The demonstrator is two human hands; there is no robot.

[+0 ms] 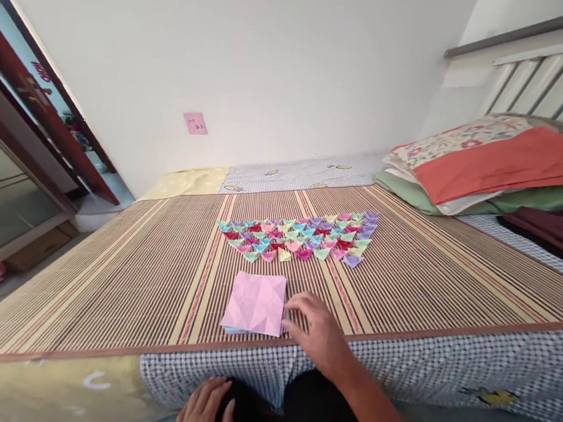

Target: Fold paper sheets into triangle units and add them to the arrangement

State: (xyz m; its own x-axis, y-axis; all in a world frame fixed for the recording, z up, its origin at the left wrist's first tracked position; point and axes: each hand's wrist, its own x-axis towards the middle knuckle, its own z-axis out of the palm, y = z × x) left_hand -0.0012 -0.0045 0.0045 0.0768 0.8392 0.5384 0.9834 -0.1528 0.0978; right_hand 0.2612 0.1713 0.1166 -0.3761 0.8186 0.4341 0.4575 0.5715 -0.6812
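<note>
A stack of square papers [256, 302] lies near the front edge of the bed mat, its pink top sheet marked with fold creases and blue sheets showing beneath. At the stack's right edge is my right hand [317, 329], thumb and fingers apart; nothing shows between them, though I cannot tell whether the fingertips touch the paper. My left hand [203, 409] rests on my dark-clothed knee, fingers laid out. Beyond the stack, several rows of small folded paper pieces [302, 254] in many colours spread across the mat.
The striped bamboo mat [144, 270] covers the bed, with a checked sheet [427, 360] hanging over its front. Pillows [498, 163] are piled at the right by the white headboard [557, 75]. A pink note [195, 123] sticks to the wall. Glass-fronted furniture [2, 188] stands at the left.
</note>
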